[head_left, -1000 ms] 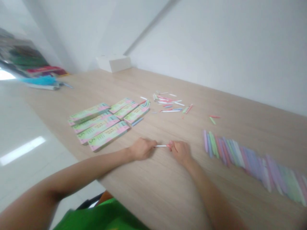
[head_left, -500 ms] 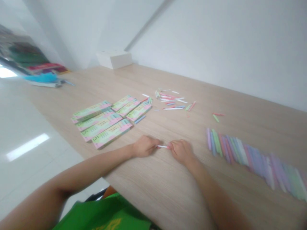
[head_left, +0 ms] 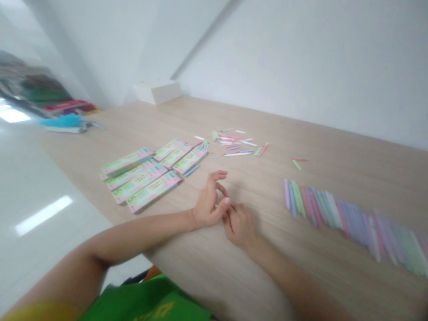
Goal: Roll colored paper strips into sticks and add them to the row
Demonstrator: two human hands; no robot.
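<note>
Near the front edge of the bench (head_left: 214, 276), has the left hand (head_left: 210, 205) partly open, fingers spread, meeting the curled fingers of the right hand (head_left: 239, 223); cannot tell whether anything is gripped in the right. Shows printed boxes (head_left: 154, 191) toward the left edge, loose sticks (head_left: 234, 140) toward the back edge, and a row of sticks (head_left: 354, 223) along the right side.

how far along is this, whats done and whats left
It looks partway, though the end point isn't certain. Apparently done: the long row of pastel sticks laid side by side on the right. In hand: the left hand and right hand meet at the fingers, hiding whatever they may hold. Probably left: the scattered loose sticks near the boxes.
</note>
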